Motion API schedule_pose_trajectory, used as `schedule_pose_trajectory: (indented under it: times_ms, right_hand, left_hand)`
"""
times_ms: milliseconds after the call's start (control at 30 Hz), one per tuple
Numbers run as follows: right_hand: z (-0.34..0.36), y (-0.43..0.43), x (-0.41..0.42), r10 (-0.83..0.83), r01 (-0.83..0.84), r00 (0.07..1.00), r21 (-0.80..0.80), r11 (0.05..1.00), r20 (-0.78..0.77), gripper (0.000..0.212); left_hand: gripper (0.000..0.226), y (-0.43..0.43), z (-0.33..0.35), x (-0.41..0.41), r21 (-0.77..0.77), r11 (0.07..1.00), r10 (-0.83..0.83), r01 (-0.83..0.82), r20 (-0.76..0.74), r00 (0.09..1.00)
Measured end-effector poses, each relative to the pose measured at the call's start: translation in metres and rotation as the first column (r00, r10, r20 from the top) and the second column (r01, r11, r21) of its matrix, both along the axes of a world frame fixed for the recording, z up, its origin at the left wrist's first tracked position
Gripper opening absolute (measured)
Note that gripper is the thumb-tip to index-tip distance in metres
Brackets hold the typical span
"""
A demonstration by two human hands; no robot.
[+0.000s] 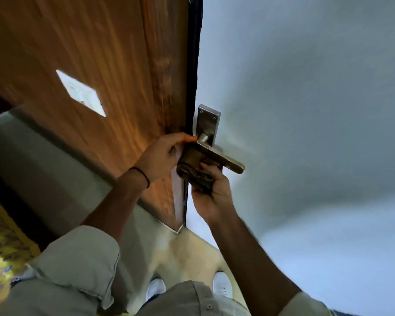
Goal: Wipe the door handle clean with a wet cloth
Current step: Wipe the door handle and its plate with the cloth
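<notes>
A white switch plate sits on a wood-grain panel above a grey wall. Below, white shoes stand on a cream floor, beside yellow patterned fabric.

Metal lever door handle, brassy and worn, jutting level from a silver backplate on a pale door. Dark crumpled cloth bunched against the lever's underside; wetness hard to tell, view blurred.
</notes>
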State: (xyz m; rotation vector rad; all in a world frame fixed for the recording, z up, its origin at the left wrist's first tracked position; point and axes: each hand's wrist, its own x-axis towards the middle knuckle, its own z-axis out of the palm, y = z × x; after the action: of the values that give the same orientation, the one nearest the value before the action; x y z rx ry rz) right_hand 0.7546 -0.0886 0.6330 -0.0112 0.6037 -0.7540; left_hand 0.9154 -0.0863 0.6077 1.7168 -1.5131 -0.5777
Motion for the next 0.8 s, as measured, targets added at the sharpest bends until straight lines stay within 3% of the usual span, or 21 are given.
schedule_pose_trajectory:
  times_ms: [100,200,367,433,533,633,700,767,800]
  right_hand:
    - [-0.018,0.002,-0.006,-0.116,0.111,0.992,-0.073,0.991,-0.057,0.054]
    - [-0.027,0.006,-0.007,-0.2,0.189,0.975,-0.111,0.976,-0.1,0.055]
    - [-0.03,-0.007,0.03,-0.18,0.157,0.965,-0.129,0.979,-0.191,0.034]
    - [-0.035,-0.008,0.033,-0.193,0.169,0.965,-0.141,0.976,-0.178,0.035]
    - [-0.042,-0.001,0.011,-0.261,0.235,0.952,-0.167,0.958,-0.16,0.047]
    - [-0.038,0.013,-0.014,-0.385,0.348,0.887,-0.179,0.92,-0.255,0.031]
    - [-0.033,0.021,-0.018,-0.492,0.374,0.738,-0.328,0.868,-0.461,0.025]
    - [-0.032,0.025,-0.014,-0.62,0.186,0.379,-0.599,0.778,-0.687,0.03]
    - [-0.035,0.026,-0.011,-0.686,0.021,0.206,-0.697,0.717,-0.698,0.038]
  left_hand:
    - [0.052,0.0,0.004,0.008,0.023,0.997,-0.081,0.08,0.078,0.994]
    - [0.056,-0.001,0.005,0.009,-0.018,0.992,-0.119,0.122,0.125,0.985]
    - [0.058,-0.005,0.004,0.013,-0.029,0.991,-0.126,0.129,0.096,0.987]
    - [0.058,-0.003,0.005,0.013,-0.031,0.991,-0.125,0.128,0.078,0.989]
    - [0.057,-0.002,0.002,0.016,-0.045,0.989,-0.138,0.141,0.059,0.989]
    - [0.055,-0.004,-0.003,0.018,-0.064,0.986,-0.152,0.153,0.02,0.988]
    - [0.054,-0.004,-0.005,0.017,-0.073,0.987,-0.146,0.145,-0.007,0.989]
    - [0.052,-0.005,-0.006,0.015,-0.08,0.988,-0.136,0.134,-0.026,0.99]
    - [0.051,-0.006,-0.006,0.015,-0.083,0.988,-0.133,0.129,-0.037,0.99]
